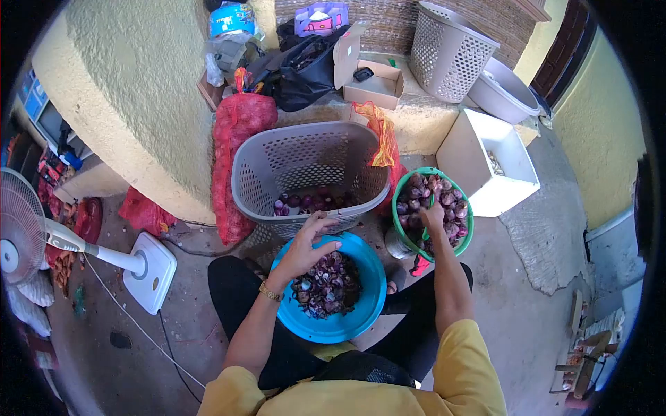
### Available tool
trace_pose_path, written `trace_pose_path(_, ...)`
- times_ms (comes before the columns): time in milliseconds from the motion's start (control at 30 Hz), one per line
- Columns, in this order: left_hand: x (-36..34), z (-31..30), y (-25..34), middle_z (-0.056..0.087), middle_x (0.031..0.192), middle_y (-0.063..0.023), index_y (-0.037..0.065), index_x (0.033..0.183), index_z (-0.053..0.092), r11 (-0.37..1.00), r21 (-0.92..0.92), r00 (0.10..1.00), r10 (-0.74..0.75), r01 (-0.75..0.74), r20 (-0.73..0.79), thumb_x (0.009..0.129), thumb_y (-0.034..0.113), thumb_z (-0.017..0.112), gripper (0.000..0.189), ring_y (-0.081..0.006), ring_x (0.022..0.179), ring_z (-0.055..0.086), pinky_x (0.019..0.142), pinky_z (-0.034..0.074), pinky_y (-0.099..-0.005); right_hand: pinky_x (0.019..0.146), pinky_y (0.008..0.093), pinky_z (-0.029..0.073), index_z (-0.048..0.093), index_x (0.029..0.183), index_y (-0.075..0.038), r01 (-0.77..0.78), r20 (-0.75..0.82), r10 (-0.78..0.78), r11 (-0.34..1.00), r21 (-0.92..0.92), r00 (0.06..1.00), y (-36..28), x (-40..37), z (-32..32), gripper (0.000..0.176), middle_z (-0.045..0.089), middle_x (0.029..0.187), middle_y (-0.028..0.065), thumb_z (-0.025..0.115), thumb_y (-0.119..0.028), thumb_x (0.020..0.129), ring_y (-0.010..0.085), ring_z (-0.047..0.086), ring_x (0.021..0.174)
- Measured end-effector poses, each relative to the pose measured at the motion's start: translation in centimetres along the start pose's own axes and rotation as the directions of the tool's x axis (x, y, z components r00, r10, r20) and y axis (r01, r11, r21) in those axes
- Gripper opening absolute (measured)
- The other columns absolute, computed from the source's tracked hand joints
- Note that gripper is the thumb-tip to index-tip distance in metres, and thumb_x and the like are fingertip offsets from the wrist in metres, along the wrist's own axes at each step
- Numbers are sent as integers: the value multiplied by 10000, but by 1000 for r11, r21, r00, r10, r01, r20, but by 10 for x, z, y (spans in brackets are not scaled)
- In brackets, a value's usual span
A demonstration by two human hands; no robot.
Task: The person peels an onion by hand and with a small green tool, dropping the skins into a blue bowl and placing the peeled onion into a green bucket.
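Note:
My left hand [305, 251] is over the upper left of a blue basin [374, 277], fingers apart, with nothing visible in it. Inside the basin lie loose purple onion skins [329, 284]. My right hand [433, 216] reaches into a green basket [470, 232] heaped with red onions [451, 208]. A slim green knife [426, 234] shows on both sides of its closed fingers; the blade is hard to make out. Whether those fingers also hold an onion is hidden. Beyond the basin, a grey perforated basket [312, 149] has several purple onions [309, 202] at its bottom.
A red mesh sack [239, 139] of onions leans left of the grey basket. A white box [482, 170] stands to the right, near a tall grey basket [451, 52] and a grey basin [510, 90]. At left are a standing fan [149, 270] and cables on the floor.

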State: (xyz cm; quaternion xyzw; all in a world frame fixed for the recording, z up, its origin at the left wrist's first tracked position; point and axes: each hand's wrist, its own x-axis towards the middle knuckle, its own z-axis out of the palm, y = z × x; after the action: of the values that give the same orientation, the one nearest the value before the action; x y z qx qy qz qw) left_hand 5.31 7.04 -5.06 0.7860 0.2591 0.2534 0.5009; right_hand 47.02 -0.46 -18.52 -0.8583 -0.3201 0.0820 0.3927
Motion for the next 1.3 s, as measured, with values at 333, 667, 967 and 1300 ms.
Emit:
trace_pose_path(333,1,1,-5,407,1447,-150,57,1302,561,991,-110,996,-86,82,-24,869,264,736,511,-268,1199,556,994,479,-409,809,481,542,337,1280,130,-60,5,63,961,-269,998,15,-12,28,814,651,930,320,759,-180,656,462,655,924)
trace_pose_path(667,4,-4,-4,564,1291,-74,55,1290,566,971,-202,991,-128,130,23,876,176,719,457,-216,1140,579,959,493,-364,803,429,546,314,1360,123,-59,-234,54,998,-16,971,-25,-13,9,885,674,970,249,770,-207,677,378,679,887)
trace_pose_path(967,2,4,34,524,1366,-79,105,1389,518,925,-378,999,40,-41,-10,786,60,784,660,-192,1134,582,959,507,-330,724,250,511,390,1392,-15,-169,445,-328,615,770,833,-216,-136,-74,730,649,1067,74,769,-54,769,114,617,862)
trace_pose_path(1300,-10,-7,37,504,1368,-96,63,1402,475,949,-269,985,147,-165,-87,767,-24,771,706,-191,1196,546,919,543,-326,467,184,377,149,1560,-74,-224,589,-433,643,733,682,-245,-177,-54,1071,606,1183,68,797,63,718,29,456,579)
